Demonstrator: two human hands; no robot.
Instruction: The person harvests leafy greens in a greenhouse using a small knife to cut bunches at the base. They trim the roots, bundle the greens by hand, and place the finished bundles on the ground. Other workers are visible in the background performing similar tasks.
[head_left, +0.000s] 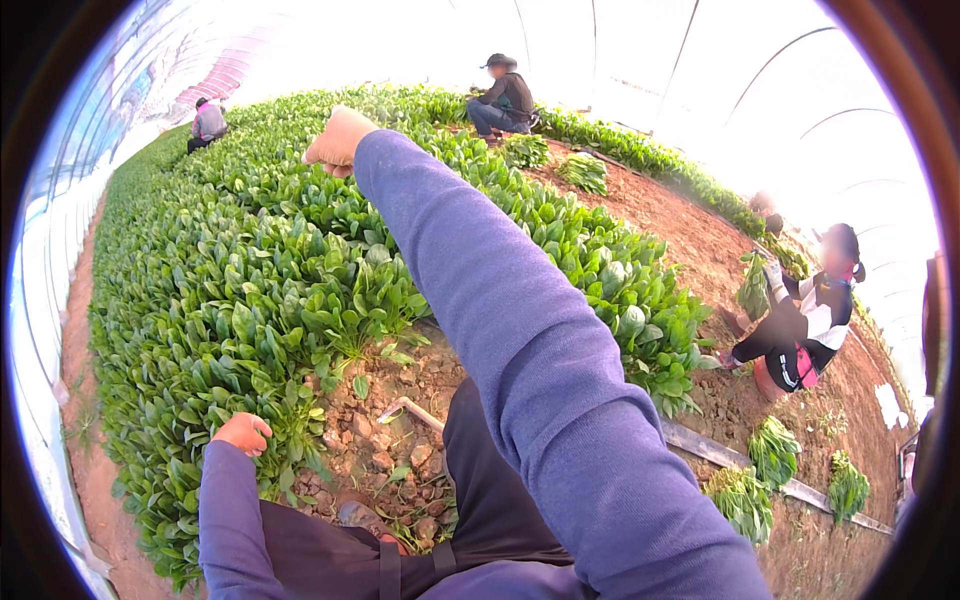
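My right arm reaches far out across a bed of leafy greens (247, 300) that look like spinach. At its end my right hand (341, 142) is held above the leaves in a fist, with nothing seen in it. My left hand (244, 435) is low at the near left, beside the leaves at the bed's edge. Its fingers are curled, and its palm side is partly hidden. Between my knees a hand tool with a light handle (424, 412) lies on cloddy soil (367, 442); my trouser leg covers part of it.
Cut bunches of greens (774, 452) lie at the right beside a long flat strip (709, 446). One person (810, 315) sits there holding a bunch; another (504, 101) crouches at the back. Further off is a third person (208, 124). Plastic tunnel walls (56, 247) enclose the bed.
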